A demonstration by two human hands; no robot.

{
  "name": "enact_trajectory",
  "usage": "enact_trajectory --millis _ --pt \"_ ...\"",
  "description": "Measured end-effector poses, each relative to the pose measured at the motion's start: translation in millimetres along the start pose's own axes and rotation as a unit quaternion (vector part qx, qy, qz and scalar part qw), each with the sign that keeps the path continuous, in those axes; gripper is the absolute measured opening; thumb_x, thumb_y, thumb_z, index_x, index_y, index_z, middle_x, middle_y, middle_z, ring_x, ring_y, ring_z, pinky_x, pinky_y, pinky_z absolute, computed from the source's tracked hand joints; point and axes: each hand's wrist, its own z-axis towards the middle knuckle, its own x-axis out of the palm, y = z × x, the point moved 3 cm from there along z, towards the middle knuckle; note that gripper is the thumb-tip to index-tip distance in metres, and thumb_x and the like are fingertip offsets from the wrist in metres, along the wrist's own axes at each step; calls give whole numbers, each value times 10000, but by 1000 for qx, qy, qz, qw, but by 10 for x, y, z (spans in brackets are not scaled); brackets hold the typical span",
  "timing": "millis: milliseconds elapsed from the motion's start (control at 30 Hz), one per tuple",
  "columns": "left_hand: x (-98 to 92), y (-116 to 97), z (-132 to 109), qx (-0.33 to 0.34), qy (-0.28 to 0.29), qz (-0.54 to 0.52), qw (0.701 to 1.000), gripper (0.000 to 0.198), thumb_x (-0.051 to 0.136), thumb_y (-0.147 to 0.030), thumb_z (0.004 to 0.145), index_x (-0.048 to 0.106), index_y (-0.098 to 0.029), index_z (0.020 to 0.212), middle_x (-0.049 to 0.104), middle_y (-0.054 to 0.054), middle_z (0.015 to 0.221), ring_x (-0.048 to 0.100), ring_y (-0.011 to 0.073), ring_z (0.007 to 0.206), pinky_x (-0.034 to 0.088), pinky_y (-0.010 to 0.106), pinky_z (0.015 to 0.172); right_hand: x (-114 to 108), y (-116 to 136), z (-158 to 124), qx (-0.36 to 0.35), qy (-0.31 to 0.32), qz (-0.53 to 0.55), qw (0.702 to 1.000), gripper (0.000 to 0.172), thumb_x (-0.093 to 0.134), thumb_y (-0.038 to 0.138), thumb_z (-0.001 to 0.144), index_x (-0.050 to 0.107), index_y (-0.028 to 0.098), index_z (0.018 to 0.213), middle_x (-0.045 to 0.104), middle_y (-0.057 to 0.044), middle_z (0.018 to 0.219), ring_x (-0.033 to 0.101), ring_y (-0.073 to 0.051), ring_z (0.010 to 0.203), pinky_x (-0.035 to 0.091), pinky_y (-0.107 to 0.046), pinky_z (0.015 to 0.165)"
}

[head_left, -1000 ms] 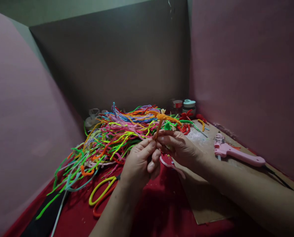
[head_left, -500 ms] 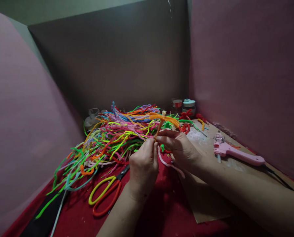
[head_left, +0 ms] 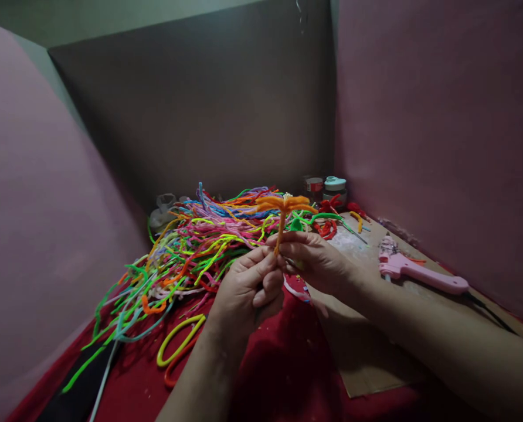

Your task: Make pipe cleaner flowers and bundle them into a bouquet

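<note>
An orange pipe-cleaner flower [head_left: 283, 205] stands upright between my hands, its petals spread sideways and a pale tuft on top. My left hand [head_left: 250, 284] is closed around the lower end of its stem. The fingers of my right hand [head_left: 314, 258] pinch the same stem just above, from the right side. The stem's lowest part is hidden by my fingers. Behind the hands lies a large heap of colourful pipe cleaners [head_left: 217, 228]. Scissors with yellow and red handles [head_left: 180, 340] lie beside my left forearm, which covers part of them.
A pink hot glue gun [head_left: 428, 278] with a dark cord rests on a cardboard sheet [head_left: 371, 357] at the right. Jars [head_left: 335, 189] stand at the back. Red pipe-cleaner pieces [head_left: 327, 225] lie near them. Pink panels [head_left: 437, 117] rise on both sides of the red cloth [head_left: 292, 363].
The flower has turned, so its petals now spread level to both sides. My left hand has rolled to show its fingers and covers more of the scissors.
</note>
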Motion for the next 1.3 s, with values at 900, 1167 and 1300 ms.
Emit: enact_trajectory --millis 900,1167,1300 --pt "-29 -18 -12 -22 13 -21 999 93 540 -229 826 565 -154 777 422 -78 477 158 -10 293 202 106 276 -52 5 1 -46 39 -71 996 149 729 238 653 722 203 798 649 21 671 556 -74 594 420 -211 587" --pt "-32 -36 -6 133 -133 326 927 145 513 -278 842 592 -160 811 508 -35 568 409 45 401 339 163 388 -44 -33 9 -51 -35 -16 998 129 739 142 601 704 187 718 653 28 653 545 -82 580 408 -223 577" --pt "-5 -12 -14 243 -184 472 827 93 514 -218 829 595 -176 816 500 -36 608 450 61 499 382 178 493 -80 -54 25 -76 -41 -33 996 102 750 159 615 698 195 695 650 29 663 542 -84 612 417 -231 635"
